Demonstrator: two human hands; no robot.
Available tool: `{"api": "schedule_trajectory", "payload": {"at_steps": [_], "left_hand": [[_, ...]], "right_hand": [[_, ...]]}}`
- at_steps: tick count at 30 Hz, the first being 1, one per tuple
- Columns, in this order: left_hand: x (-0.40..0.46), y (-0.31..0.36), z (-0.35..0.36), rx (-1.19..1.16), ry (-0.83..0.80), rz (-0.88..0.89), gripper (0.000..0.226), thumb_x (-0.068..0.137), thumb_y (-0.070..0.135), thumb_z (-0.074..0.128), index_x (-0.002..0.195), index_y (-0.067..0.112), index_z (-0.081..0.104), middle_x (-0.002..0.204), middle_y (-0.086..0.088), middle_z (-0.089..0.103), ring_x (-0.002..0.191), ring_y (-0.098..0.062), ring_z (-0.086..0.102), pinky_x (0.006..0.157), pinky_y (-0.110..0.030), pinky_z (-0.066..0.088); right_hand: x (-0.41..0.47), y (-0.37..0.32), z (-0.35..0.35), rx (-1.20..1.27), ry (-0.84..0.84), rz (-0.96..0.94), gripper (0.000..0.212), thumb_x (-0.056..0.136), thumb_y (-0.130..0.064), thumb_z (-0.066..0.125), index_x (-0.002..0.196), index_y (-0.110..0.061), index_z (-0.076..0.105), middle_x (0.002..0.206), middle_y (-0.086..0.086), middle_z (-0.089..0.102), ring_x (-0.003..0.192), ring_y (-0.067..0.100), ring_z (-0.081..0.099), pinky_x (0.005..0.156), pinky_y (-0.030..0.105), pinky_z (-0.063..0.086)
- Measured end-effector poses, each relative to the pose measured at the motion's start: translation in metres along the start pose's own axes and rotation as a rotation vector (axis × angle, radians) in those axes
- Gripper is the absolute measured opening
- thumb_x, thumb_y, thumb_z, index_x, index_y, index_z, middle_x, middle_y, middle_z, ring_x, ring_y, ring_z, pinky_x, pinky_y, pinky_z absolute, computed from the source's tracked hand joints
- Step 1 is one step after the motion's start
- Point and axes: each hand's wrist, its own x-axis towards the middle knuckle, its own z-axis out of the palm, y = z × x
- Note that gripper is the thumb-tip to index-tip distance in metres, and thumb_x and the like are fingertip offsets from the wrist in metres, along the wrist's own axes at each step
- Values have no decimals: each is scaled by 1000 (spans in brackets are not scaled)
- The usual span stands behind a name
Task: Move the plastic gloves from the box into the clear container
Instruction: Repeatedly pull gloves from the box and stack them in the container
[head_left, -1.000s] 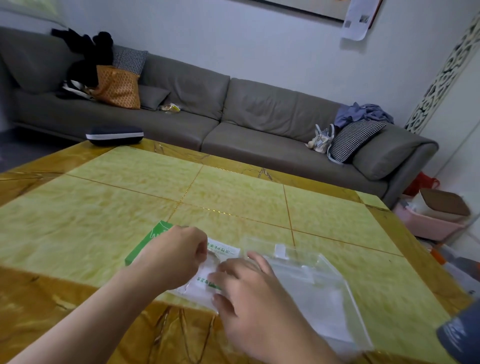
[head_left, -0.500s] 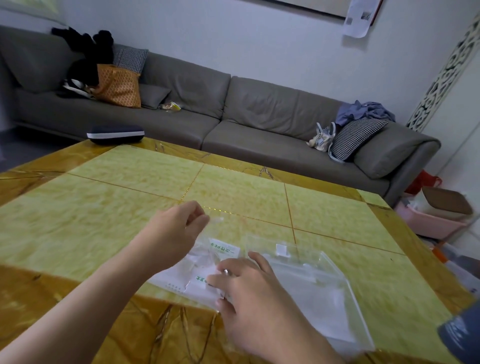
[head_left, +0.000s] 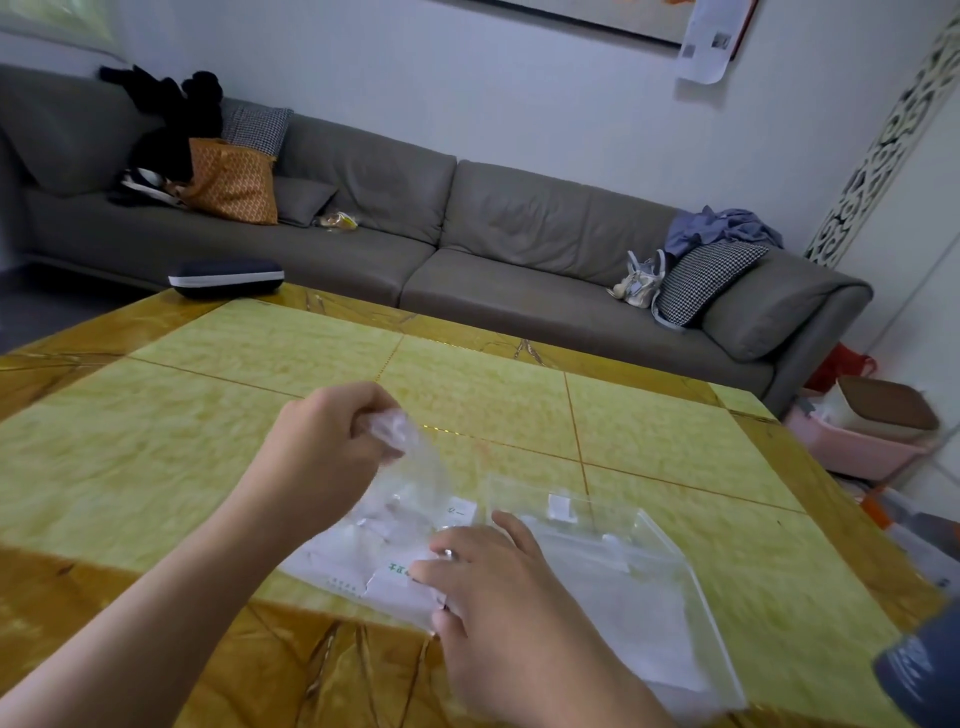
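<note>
I am pressing my right hand (head_left: 498, 587) down on the box (head_left: 374, 561), fingers spread fairly flat over its torn white top, because the carton is light and would likely lift off the table (head_left: 156, 467) if nothing pinned it while I pull. The box is lying flat just in front of me, near the table's front edge, with its opening turned up toward my other hand. My left hand (head_left: 332, 447) is raised above and just beyond the box, fingers curled tight and pinching a bunched glove (head_left: 405, 452); the thin film is trailing down from my grip toward the opening, so it is partly drawn out and not yet free. I am holding it high, I judge, to draw the whole length clear without dragging its neighbours along. How many gloves remain inside I cannot tell; the film is too clear and blurred. Touching the box on its right side is the container (head_left: 649, 587), a flat clear case lying open-side up, kept close so the glove needs only a short carry across. Something pale is showing through its floor, but whether that is gloves already moved I cannot say. Farther out on the table, at the far left corner, a dark case (head_left: 226, 278) is sitting well apart from my work. Beyond it the grey sofa (head_left: 467, 234) is running along the wall.
</note>
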Motion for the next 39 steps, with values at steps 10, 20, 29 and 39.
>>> {"api": "schedule_trajectory", "payload": {"at_steps": [10, 20, 29, 39], "left_hand": [[-6, 24, 6, -747, -7, -366, 27, 100, 18, 65, 89, -6, 72, 65, -14, 66, 47, -21, 54, 48, -30, 51], [-33, 50, 44, -610, -82, -209, 16, 96, 14, 69, 86, 21, 78, 74, -9, 76, 58, -27, 72, 52, -36, 58], [-26, 46, 37, -651, -175, -303, 19, 94, 21, 72, 83, 7, 79, 75, -14, 71, 55, -18, 54, 46, -26, 46], [-26, 50, 32, -768, -531, -381, 26, 95, 9, 67, 116, -6, 65, 104, -19, 77, 84, -35, 74, 63, -37, 59]], "right_hand": [[-8, 3, -9, 374, 171, 132, 27, 102, -37, 50, 119, -30, 70, 137, -34, 46, 133, -16, 26, 113, 16, 27], [-11, 5, -33, 1076, 379, 327, 34, 89, -38, 82, 109, -14, 67, 97, 4, 79, 89, 20, 77, 86, 44, 63], [-21, 42, -45, 1306, 631, 560, 22, 107, -12, 57, 95, 1, 71, 56, 7, 54, 43, 21, 51, 49, 30, 44], [-27, 68, -48, 1175, 666, 474, 19, 103, -15, 63, 90, -7, 74, 58, 8, 52, 49, 24, 47, 47, 33, 41]]}}
